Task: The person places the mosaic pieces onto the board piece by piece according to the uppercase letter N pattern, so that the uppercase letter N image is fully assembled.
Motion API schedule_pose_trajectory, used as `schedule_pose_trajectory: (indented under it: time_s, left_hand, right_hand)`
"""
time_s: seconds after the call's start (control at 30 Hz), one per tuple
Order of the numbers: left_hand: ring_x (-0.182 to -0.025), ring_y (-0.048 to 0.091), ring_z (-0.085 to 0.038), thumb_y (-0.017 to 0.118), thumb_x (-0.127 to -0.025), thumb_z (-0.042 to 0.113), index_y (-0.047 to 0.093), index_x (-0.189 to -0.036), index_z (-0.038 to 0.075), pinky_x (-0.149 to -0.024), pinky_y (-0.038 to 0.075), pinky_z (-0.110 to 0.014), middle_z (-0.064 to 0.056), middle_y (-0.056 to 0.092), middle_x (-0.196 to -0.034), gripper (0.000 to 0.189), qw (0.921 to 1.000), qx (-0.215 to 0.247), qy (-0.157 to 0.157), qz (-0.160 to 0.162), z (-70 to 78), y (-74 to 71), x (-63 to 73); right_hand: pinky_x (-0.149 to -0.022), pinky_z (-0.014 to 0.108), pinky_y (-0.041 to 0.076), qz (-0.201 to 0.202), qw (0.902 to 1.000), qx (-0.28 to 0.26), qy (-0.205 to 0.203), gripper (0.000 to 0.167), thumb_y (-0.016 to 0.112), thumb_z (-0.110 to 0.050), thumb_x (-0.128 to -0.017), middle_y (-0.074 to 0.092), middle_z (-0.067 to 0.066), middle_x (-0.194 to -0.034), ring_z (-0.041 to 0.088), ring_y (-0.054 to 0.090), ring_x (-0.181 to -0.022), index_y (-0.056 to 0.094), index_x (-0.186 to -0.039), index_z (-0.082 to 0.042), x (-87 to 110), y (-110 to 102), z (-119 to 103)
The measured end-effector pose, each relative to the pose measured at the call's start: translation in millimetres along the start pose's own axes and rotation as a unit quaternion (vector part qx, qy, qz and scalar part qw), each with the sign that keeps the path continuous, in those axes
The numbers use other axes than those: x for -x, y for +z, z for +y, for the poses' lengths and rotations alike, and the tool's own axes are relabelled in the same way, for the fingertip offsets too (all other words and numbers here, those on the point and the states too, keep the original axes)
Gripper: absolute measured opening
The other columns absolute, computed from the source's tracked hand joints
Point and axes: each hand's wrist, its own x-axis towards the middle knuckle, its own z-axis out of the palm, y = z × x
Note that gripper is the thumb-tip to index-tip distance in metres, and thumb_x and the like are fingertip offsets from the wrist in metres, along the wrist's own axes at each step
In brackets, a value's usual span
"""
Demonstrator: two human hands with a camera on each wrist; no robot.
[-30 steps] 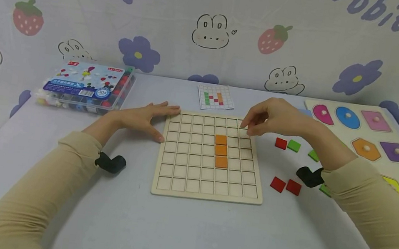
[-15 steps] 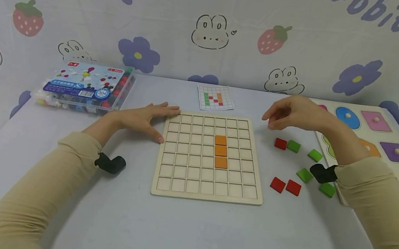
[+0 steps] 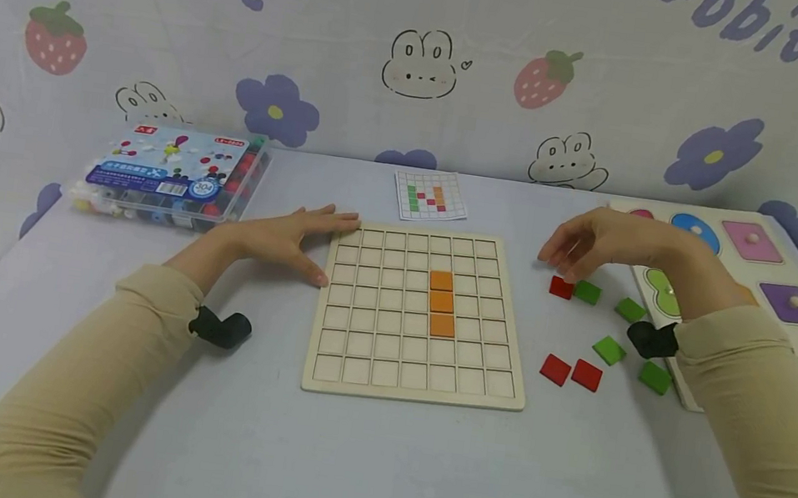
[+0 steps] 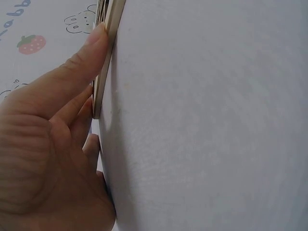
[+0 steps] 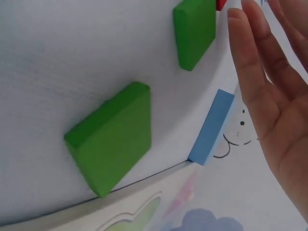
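A wooden grid board (image 3: 371, 390) lies on the table, with three orange tiles (image 3: 441, 302) in one column. My left hand (image 3: 275, 239) rests at its upper left edge, fingers spread; in the left wrist view the thumb (image 4: 79, 65) touches the board's rim (image 4: 103, 91). Just above a red tile (image 3: 561, 287), my right hand (image 3: 600, 240) hovers with fingers loosely bent. Nothing shows between them. A green tile (image 3: 587, 292) sits beside that red one; several more green tiles (image 3: 608, 351) and two red tiles (image 3: 587, 375) lie nearer.
Behind the board lies a printed grid card (image 3: 431, 196). A clear box of colourful parts (image 3: 166, 175) stands at back left. To the right is a knobbed shape puzzle (image 3: 752, 270). A blue piece (image 5: 211, 127) shows near it in the right wrist view.
My right hand has left the board's upper right corner and moved right, then down to the red and green tiles. My left hand stays in place.
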Motion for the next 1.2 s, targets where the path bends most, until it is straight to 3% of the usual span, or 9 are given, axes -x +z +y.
schedule_pose_trajectory:
  time_s: [0.23, 0.43, 0.7, 0.97, 1.2]
  left_hand:
    - [-0.158, -0.01, -0.028, 0.079, -0.082, 0.034, 0.022, -0.159, 0.021, -0.127, -0.013, -0.054, 0.001, 0.01, -0.17, 0.097, 1.0, -0.004, 0.001, -0.001, -0.8, 0.0, -1.2]
    - [-0.158, -0.01, -0.03, 0.078, -0.083, 0.031, 0.022, -0.159, 0.019, -0.127, -0.012, -0.056, -0.001, 0.01, -0.17, 0.096, 1.0, 0.0, 0.007, -0.002, -1.9, 0.7, -2.2]
    - [-0.158, -0.01, -0.028, 0.079, -0.082, 0.032, 0.021, -0.159, 0.021, -0.127, -0.012, -0.054, 0.001, 0.01, -0.17, 0.096, 1.0, -0.005, 0.001, -0.001, -1.1, 0.3, -0.9]
    - [-0.158, -0.01, -0.028, 0.079, -0.082, 0.033, 0.022, -0.159, 0.02, -0.127, -0.012, -0.054, 0.0, 0.01, -0.17, 0.097, 1.0, -0.005, 0.003, 0.0, -1.4, 0.0, -0.1]
    - [-0.158, -0.01, -0.028, 0.079, -0.082, 0.032, 0.022, -0.159, 0.02, -0.127, -0.012, -0.054, 0.0, 0.01, -0.17, 0.096, 1.0, 0.0, 0.004, -0.001, -1.6, 0.2, -2.0]
  right_hand:
    - [-0.085, 0.025, 0.058, -0.052, 0.9982, -0.011, -0.027, 0.042, 0.074, 0.003, -0.077, 0.064, 0.009, -0.109, 0.021, 0.058, -0.103, 0.066, -0.119, 0.001, -5.6, 1.4, 3.6]
    - [-0.09, 0.024, 0.055, -0.081, 0.9957, -0.009, -0.043, 0.044, 0.071, 0.01, -0.072, 0.062, 0.008, -0.104, 0.021, 0.056, -0.1, 0.067, -0.115, 0.003, -9.5, 3.9, 2.6]
    - [-0.09, 0.023, 0.055, -0.071, 0.9971, 0.021, -0.02, 0.045, 0.07, 0.014, -0.072, 0.061, 0.007, -0.108, 0.019, 0.053, -0.102, 0.069, -0.114, -0.003, -11.0, 6.8, 5.3]
    - [-0.078, 0.028, 0.055, -0.067, 0.9968, 0.039, -0.021, 0.039, 0.072, 0.012, -0.075, 0.061, 0.007, -0.097, 0.019, 0.054, -0.093, 0.068, -0.111, -0.004, -14.9, 9.2, 3.5]
    - [-0.079, 0.028, 0.055, -0.061, 0.997, 0.046, -0.015, 0.035, 0.074, 0.01, -0.075, 0.062, 0.008, -0.097, 0.02, 0.055, -0.095, 0.068, -0.107, -0.003, -12.7, 11.0, -2.2]
